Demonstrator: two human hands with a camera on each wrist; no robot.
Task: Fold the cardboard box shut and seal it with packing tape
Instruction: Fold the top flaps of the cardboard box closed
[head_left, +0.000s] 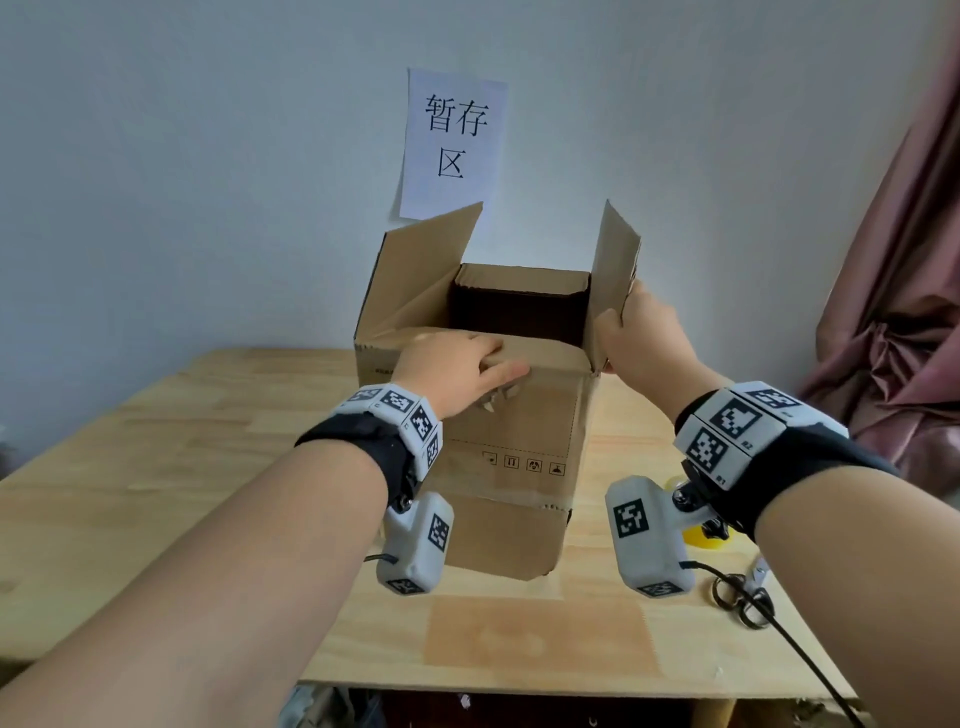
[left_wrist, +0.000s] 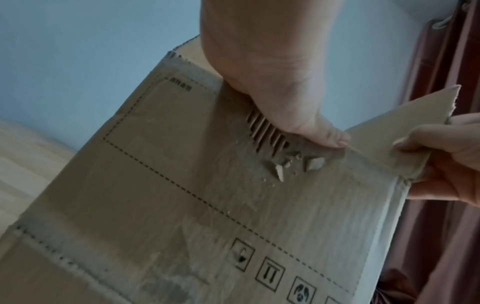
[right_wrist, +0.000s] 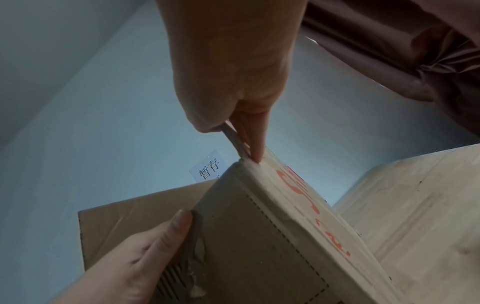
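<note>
In the head view the cardboard box (head_left: 498, 441) stands upright on the wooden table (head_left: 156, 493), its top open, with a paper sign (head_left: 454, 140) on the wall at 12 o'clock reading 暂存区. The left hand (head_left: 452, 371) lies over the near flap, fingers curled over its folded edge and thumb on the front wall by a torn patch. The right hand (head_left: 631, 325) pinches the upright right flap (head_left: 613, 260) near its lower corner. 4 handling pictograms sit low on the front wall; a short printed word at the top left is too small to read. At 4 o'clock a yellow tape roll (head_left: 701, 535) is mostly hidden behind the right wrist camera, and scissors (head_left: 743, 597) lie beside a cable. A curtain (head_left: 893, 312) hangs at 3 o'clock. The left wrist view shows the thumb (left_wrist: 330, 136) pressed above exposed corrugation, a dashed printed frame, and pictograms cut off at the bottom edge. The right wrist view shows the flap's edge squeezed between thumb and fingers (right_wrist: 255, 144); orange lettering on the box's side is unreadable, and the sign shows only 暂存.
</note>
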